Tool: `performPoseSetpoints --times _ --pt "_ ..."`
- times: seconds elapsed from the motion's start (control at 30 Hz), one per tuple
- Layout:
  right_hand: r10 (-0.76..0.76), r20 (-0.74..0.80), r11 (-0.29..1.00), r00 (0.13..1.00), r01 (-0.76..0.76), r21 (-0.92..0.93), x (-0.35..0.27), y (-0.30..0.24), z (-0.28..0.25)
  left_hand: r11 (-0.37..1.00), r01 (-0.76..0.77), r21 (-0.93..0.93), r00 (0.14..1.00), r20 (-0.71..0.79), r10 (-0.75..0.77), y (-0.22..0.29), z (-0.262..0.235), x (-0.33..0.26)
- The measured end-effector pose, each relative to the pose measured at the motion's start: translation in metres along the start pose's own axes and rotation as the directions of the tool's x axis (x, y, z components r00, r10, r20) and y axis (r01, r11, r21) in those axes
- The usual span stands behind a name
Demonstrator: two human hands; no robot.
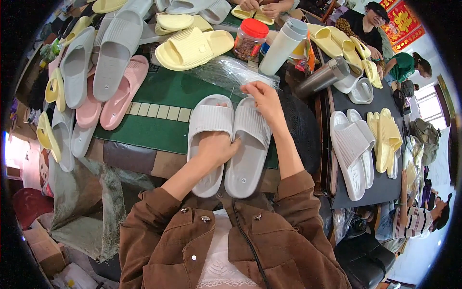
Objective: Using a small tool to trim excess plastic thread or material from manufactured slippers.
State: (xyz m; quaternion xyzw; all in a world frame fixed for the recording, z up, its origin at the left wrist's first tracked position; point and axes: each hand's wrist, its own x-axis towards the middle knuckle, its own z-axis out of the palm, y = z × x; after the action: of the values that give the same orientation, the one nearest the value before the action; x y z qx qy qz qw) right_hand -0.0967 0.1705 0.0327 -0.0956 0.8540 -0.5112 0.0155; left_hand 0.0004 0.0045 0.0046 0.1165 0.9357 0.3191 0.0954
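A pair of light grey slide slippers lies side by side in front of me, toes away, at the near edge of the green-topped table (161,89). My left hand (215,148) is pushed under the strap of the left slipper (210,119), its fingertips showing at the toe opening. Its thumb reaches toward the right slipper (246,168). Above the right slipper's toe, my right hand (263,100) is closed in a pinch; what it pinches is too small to make out. A thin, pale strand (232,92) stands between the two toes.
Grey, pink (126,91) and yellow slippers (192,48) crowd the left and far side. A red-lidded jar (250,38), a pale bottle (283,45) and a steel flask (323,77) stand beyond. More slippers lie on the dark table (353,190) at right. Other people sit around.
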Motion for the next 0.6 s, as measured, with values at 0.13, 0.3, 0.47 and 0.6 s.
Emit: performPoseSetpoints --times 0.13,0.3,0.47,0.6 --pt "0.122 0.042 0.938 0.992 -0.129 0.323 0.007 -0.003 0.007 0.996 -0.08 0.029 0.994 -0.077 0.082 -0.005 0.007 0.001" --pt "0.258 0.058 0.945 0.964 -0.264 0.191 0.018 -0.004 0.024 0.993 -0.118 0.014 0.979 -0.164 0.118 -0.01 0.013 0.001" --pt "-0.052 0.017 0.994 0.998 0.053 -0.096 0.021 -0.004 0.034 1.0 0.012 0.023 1.0 0.013 -0.012 0.003 0.001 -0.001" --pt "-0.012 0.031 0.999 0.999 0.011 0.037 0.009 -0.016 0.033 0.996 0.041 0.081 0.991 0.124 -0.051 0.014 -0.021 -0.015"
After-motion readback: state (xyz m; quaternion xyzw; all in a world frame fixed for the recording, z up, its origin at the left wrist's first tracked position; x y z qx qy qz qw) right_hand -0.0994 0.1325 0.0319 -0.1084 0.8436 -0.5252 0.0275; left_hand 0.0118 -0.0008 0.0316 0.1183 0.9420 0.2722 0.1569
